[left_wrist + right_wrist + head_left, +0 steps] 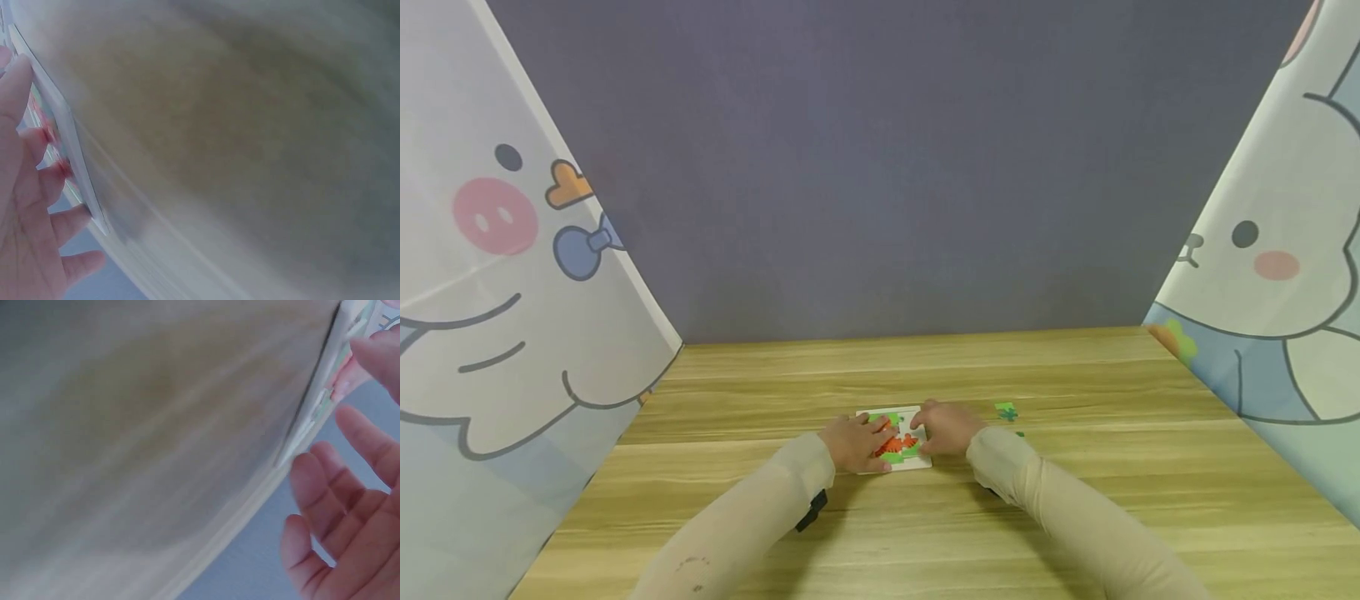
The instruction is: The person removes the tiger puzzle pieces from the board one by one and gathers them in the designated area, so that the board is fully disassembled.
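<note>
A small jigsaw puzzle in a white tray [922,463] lies on the wooden table, with part of a red-orange animal picture [910,441] on green filled in. My left hand [852,443] rests on its left side, fingers straight and spread over the pieces, covering some of them. In the left wrist view its fingertips reach past the tray edge [75,147] onto the picture. My right hand [951,427] is at the tray's right side, thumb and fingers loosely bent. The right wrist view shows nothing between those fingers, with the thumb close over the pieces.
Right of my right hand lies a loose green puzzle piece [1006,411]. Another green piece [1020,434] shows partly from behind the right sleeve. A grey panel [895,183] stands along the table's back edge, and cartoon-printed cloths [512,333] flank both sides.
</note>
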Tool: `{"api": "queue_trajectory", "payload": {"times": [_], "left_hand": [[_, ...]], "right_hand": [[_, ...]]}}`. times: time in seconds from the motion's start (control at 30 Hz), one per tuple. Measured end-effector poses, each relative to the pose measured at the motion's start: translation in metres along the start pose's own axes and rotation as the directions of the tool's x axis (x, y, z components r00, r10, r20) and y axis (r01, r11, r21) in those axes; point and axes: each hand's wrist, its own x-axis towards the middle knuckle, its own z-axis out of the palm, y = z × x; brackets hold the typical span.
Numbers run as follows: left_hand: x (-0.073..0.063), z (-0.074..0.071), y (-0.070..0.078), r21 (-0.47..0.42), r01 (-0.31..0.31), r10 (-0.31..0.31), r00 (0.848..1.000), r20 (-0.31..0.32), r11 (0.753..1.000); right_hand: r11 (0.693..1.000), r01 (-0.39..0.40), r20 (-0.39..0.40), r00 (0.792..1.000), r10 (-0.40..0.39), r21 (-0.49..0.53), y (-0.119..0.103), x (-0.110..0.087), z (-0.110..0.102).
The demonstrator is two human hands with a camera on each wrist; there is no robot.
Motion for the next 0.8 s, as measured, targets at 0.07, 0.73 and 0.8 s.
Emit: {"api": "queue_trajectory", "payload": {"times": [0.07, 0.73, 0.8], "left_hand": [[0.0, 0.0, 0.0, 0.005, 0.001, -0.001, 1.0, 0.001, 1.0], [0.002, -0.001, 0.001, 0.033, 0.023, -0.023, 1.0, 0.004, 0.999], [0.002, -0.001, 0.0, 0.028, 0.022, -0.022, 1.0, 0.005, 0.999]], "right_hand": [[1.0, -0.013, 0.027, 1.0, 0.013, -0.015, -0.002, 0.001, -0.001], [0.996, -0.055, 0.106, 0.992, 0.063, -0.075, -0.011, 0.008, -0.002], [0.995, -0.057, 0.11, 0.992, 0.066, -0.078, -0.012, 0.009, -0.003]]}}
